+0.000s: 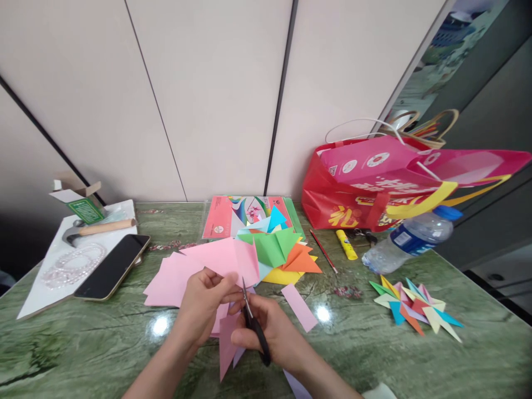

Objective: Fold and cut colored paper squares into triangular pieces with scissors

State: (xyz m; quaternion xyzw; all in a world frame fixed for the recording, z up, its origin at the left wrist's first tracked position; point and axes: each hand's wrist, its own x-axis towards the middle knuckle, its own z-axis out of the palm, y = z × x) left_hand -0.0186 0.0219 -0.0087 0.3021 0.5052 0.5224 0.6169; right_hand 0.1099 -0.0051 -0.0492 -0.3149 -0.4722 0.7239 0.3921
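Note:
My left hand [203,302] pinches the lower edge of a folded sheet of pink paper [224,256]. In my right hand [270,330] is a pair of scissors [254,327] with black handles, its metal tip pointing up at the paper beside my left fingertips. Whether the blades are on the paper I cannot tell. More pink sheets [166,277] lie under and left of my left hand. Below my hands hang or lie pink and lilac pointed pieces, partly hidden. A cut pink strip [299,307] rests right of the scissors.
Green, orange and yellow paper pieces [274,246] lie behind my hands, by a colour paper pack [218,216]. At right are a pencil [324,251], glue stick [346,245], bottle [409,241], red bag [344,194] and folded stars [411,305]. At left are a phone [112,267] and hammer [103,227].

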